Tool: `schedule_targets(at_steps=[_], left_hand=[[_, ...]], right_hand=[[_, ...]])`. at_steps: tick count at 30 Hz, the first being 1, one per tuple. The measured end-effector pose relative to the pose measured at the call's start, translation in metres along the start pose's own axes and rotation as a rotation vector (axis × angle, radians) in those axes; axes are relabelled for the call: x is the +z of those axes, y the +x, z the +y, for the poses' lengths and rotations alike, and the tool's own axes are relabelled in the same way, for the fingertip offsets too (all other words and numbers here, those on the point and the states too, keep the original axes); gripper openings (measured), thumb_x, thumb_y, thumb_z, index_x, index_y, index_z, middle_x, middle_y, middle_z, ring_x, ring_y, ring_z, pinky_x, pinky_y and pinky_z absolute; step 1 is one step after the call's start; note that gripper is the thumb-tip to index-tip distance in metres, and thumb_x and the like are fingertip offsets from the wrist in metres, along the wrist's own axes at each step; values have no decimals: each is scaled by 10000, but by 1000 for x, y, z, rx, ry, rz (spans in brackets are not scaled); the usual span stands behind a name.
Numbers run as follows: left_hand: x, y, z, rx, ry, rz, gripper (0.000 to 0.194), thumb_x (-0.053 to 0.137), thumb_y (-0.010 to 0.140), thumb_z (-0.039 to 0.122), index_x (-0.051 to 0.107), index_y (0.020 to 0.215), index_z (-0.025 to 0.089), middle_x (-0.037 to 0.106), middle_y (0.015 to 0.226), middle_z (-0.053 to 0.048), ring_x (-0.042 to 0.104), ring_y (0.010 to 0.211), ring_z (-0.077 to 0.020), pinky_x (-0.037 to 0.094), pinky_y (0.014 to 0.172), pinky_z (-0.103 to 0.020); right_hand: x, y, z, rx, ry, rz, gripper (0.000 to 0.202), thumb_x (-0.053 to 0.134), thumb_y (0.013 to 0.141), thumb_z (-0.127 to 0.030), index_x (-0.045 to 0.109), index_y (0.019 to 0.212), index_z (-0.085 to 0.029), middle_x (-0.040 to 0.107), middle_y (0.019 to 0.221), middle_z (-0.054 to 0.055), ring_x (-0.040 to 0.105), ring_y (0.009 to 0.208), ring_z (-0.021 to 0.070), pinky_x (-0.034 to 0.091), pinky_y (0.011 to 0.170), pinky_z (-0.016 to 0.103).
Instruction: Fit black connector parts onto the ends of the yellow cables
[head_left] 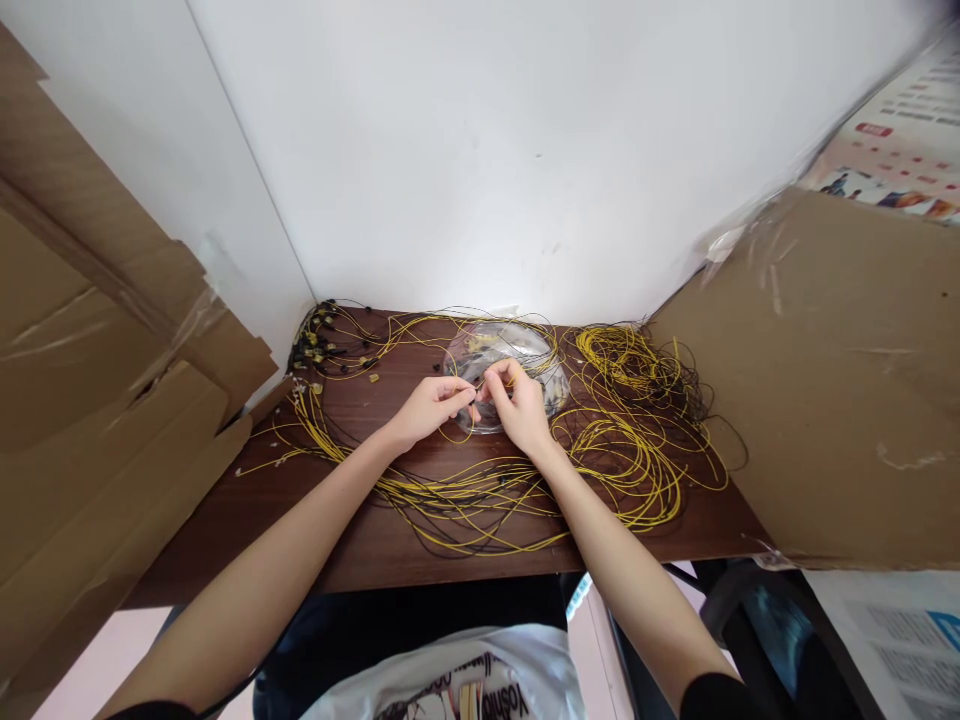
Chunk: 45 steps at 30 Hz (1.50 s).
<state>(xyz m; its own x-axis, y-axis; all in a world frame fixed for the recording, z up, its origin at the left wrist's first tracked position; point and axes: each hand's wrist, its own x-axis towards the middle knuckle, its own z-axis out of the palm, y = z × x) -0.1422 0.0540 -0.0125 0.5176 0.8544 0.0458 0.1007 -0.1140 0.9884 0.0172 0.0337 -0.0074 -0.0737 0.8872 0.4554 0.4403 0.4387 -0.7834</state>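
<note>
One wire bundle [465, 495] laid out near | small dark part [473, 397] pinched by left hand [431, 408]; right hand [523, 408] closed beside it, hold unclear; handling judged unfinished | wire coil [619, 352], black connectors [313, 345] heaped behind, right and left.

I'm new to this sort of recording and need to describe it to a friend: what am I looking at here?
There is no machine here: a person works with two bare hands. The single picture comes from a camera on the person's head, looking forward and down, so the arms reach in from the bottom.

On the brown table lie yellow and black wires, with a tangled coil at the back right and small dark connectors at the back left. Crumpled clear plastic lies behind the hands. Cardboard stands on both sides.

The left hand pinches a small dark piece; what the right hand's fingertips hold beside it is too small to tell.
</note>
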Motion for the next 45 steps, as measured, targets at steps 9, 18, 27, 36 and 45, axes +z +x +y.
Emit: schedule_targets(at_steps=[9, 18, 27, 36, 45], left_hand=[[0, 0, 1, 7, 13, 4, 328, 532, 806, 425, 614, 787, 108, 659, 674, -47, 410, 503, -71, 305, 490, -203], [0, 0, 1, 3, 27, -9, 326, 518, 815, 419, 611, 810, 107, 664, 681, -52, 389, 499, -69, 294, 471, -196], [0, 1, 0, 2, 17, -5, 323, 524, 809, 419, 610, 803, 107, 666, 681, -54, 403, 504, -68, 310, 471, -193], [0, 0, 1, -7, 17, 0, 341, 536, 790, 443, 617, 795, 112, 667, 676, -51, 409, 499, -72, 324, 482, -203], [-1, 0, 1, -15, 3, 9, 348, 542, 783, 446, 610, 815, 106, 663, 668, -52, 383, 495, -72, 300, 469, -201]], right_hand=[[0, 1, 3, -54, -83, -45, 209, 471, 884, -321, 557, 747, -188, 629, 697, 15, 563, 631, 139, 429, 641, 248], [-1, 0, 1, 12, 9, -18, 191, 431, 907, -347, 521, 831, -197, 620, 663, -7, 578, 607, 132, 429, 619, 245], [-1, 1, 2, 8, -34, -42, 213, 437, 896, -339, 535, 785, -187, 631, 674, 4, 581, 623, 134, 438, 641, 247], [-1, 1, 1, 1, -56, -54, 200, 493, 865, -341, 593, 805, -179, 644, 701, 15, 579, 625, 138, 437, 609, 244], [-1, 0, 3, -1, -13, -29, 206, 437, 900, -327, 546, 803, -182, 635, 672, 3, 591, 613, 134, 435, 659, 251]])
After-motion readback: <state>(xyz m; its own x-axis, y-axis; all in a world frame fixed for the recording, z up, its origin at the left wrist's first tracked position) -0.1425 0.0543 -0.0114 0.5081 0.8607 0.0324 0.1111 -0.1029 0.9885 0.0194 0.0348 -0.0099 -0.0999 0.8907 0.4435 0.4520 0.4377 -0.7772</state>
